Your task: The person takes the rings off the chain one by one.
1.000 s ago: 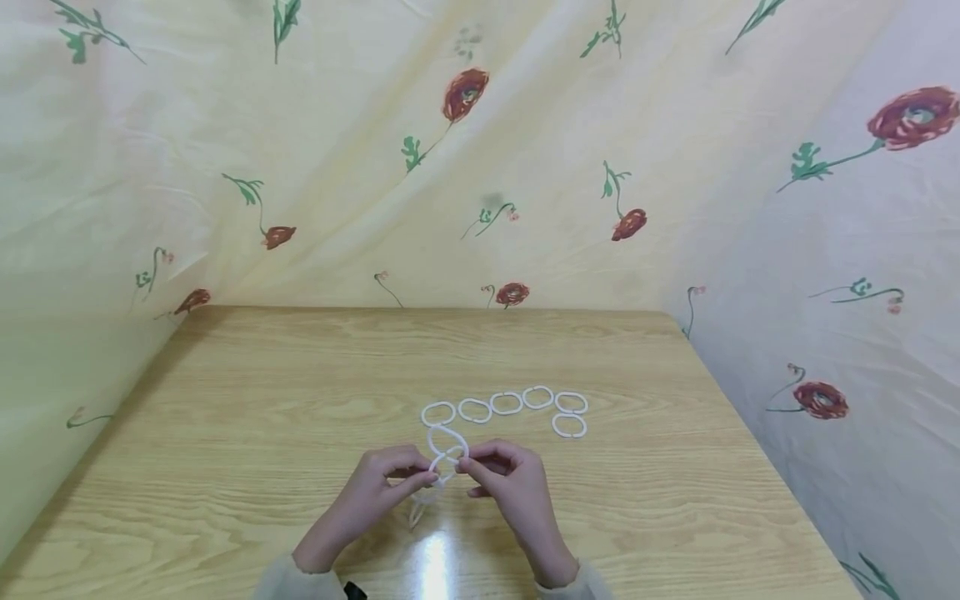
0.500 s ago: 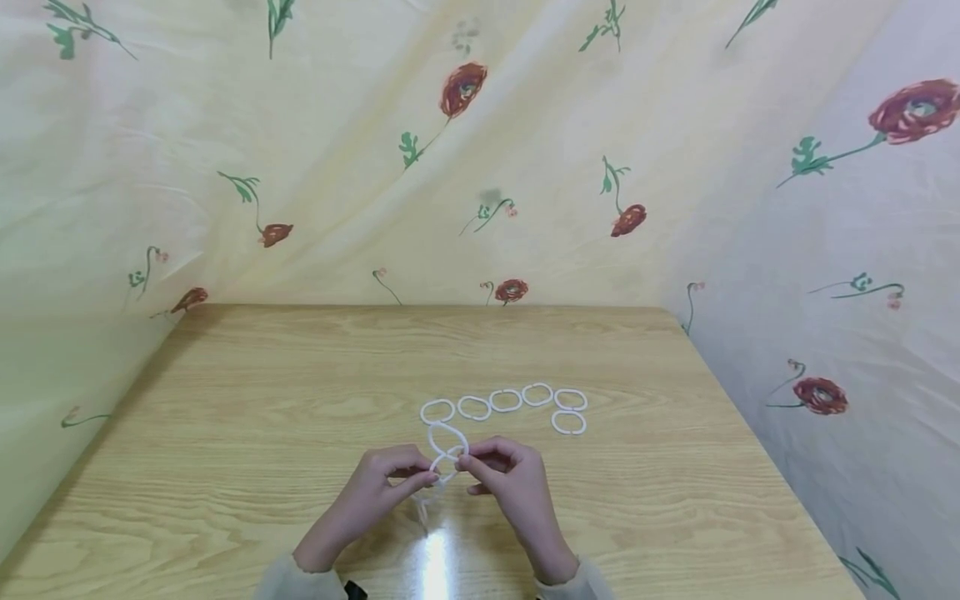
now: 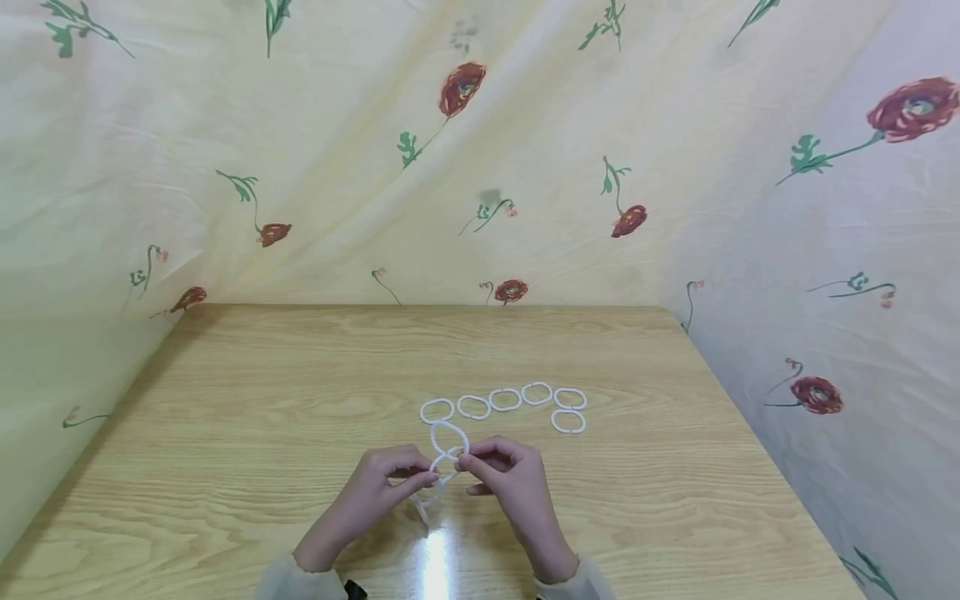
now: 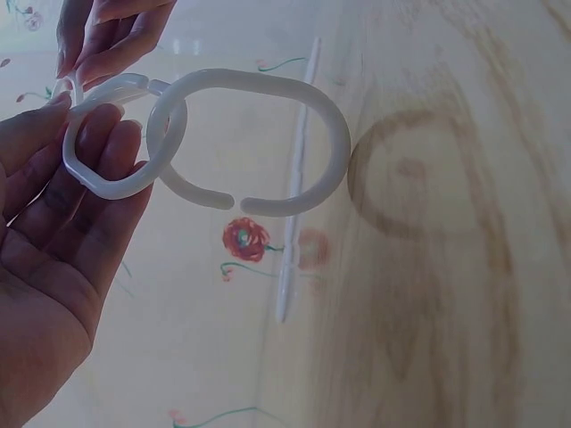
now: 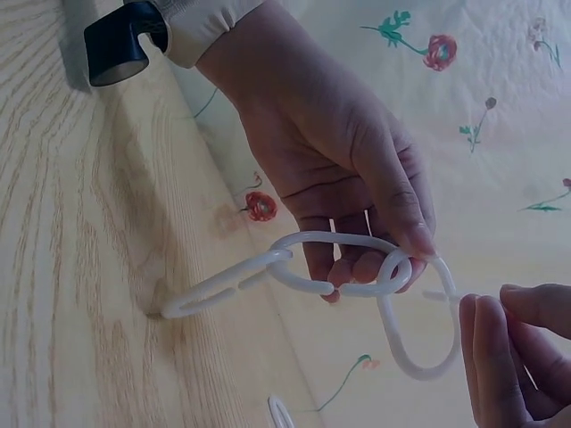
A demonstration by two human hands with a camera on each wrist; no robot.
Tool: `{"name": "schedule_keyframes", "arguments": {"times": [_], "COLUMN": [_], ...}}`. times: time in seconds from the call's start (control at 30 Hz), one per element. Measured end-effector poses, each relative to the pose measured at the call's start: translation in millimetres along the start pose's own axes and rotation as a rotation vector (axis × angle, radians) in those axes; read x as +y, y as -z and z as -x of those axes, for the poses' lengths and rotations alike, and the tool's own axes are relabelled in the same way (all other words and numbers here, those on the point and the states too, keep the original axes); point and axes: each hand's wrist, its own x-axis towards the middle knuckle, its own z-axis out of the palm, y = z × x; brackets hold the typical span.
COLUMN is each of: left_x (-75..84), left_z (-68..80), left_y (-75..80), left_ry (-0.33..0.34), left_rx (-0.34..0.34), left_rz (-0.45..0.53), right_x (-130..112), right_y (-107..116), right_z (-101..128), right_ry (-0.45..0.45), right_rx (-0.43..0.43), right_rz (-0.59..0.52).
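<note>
Three white plastic chain links hang joined between the two hands. My left hand (image 3: 386,479) pinches the middle link (image 5: 335,237) with thumb and fingers. From that one the lowest link (image 4: 344,143) dangles towards the table, its small gap visible in the left wrist view. My right hand (image 3: 510,479) pinches the edge of the upper link (image 3: 432,435), which loops through the middle link. In the right wrist view, the left thumb tip lies where these two links cross. Whether the upper link's gap faces the right fingers is hard to tell.
Beyond the hands several loose white links (image 3: 505,409) lie in a curved row on the wood-grain table (image 3: 262,375). A flower-printed cloth (image 3: 337,167) surrounds the table at the back and sides. A black wrist camera (image 5: 120,53) sits on the left sleeve.
The lowest hanging links have swung slightly. Both hands keep nearly the same place and grip. The head view has shifted a little.
</note>
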Motion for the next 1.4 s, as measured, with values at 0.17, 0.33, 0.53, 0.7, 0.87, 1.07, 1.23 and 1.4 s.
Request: {"name": "schedule_keyframes", "arguments": {"times": [0.17,0.33,0.53,0.7,0.87,1.07,1.23,1.4], "left_x": [0.1,-0.7,-1.5,-3.1,-4.9,-5.7,-5.7,-5.0], "left_z": [-0.3,-0.5,0.5,1.7,2.6,3.4,3.9,3.2], "left_y": [0.7,1.0,1.6,2.1,2.8,3.7,3.5,2.7], "left_ry": [0.016,0.03,0.037,0.032,0.025,0.011,0.014,0.012], "left_rx": [-0.01,-0.013,0.002,0.007,0.017,0.026,0.029,0.036], "left_rz": [-0.003,0.003,0.016,0.026,0.016,0.014,0.013,0.014], "right_x": [0,-1,-3,-2,1,2,1,1], "right_y": [0,0,-1,1,6,15,25,36], "right_z": [-1,-1,-1,-3,-8,-13,-17,-22], "right_ry": [-0.021,-0.014,-0.027,-0.031,-0.03,-0.019,-0.022,-0.025], "right_rx": [0.004,0.005,0.036,0.077,0.119,0.168,0.217,0.259], "right_rz": [-0.027,-0.046,-0.061,-0.073,-0.087,-0.083,-0.08,-0.05]}}
